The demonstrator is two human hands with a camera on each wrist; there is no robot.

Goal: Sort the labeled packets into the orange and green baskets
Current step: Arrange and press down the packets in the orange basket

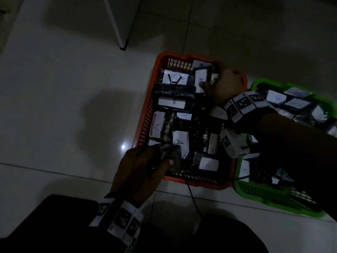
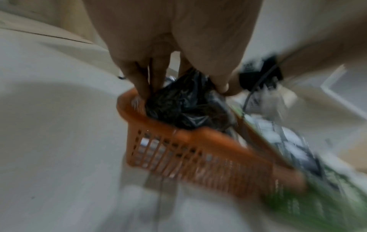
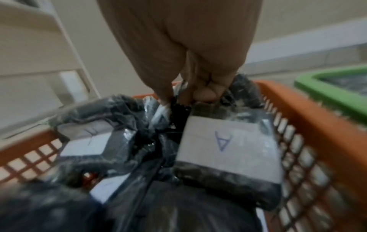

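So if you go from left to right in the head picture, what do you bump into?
Bare white floor → left hand → orange basket → right hand → green basket.

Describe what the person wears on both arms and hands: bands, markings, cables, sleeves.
Both hands are bare, no gloves. The left hand has a white wristband printed with black square fiducial markers, next to a dark sleeve. The right hand has a similar marker band, plus a white box-shaped camera unit under the wrist with a thin black cable trailing down.
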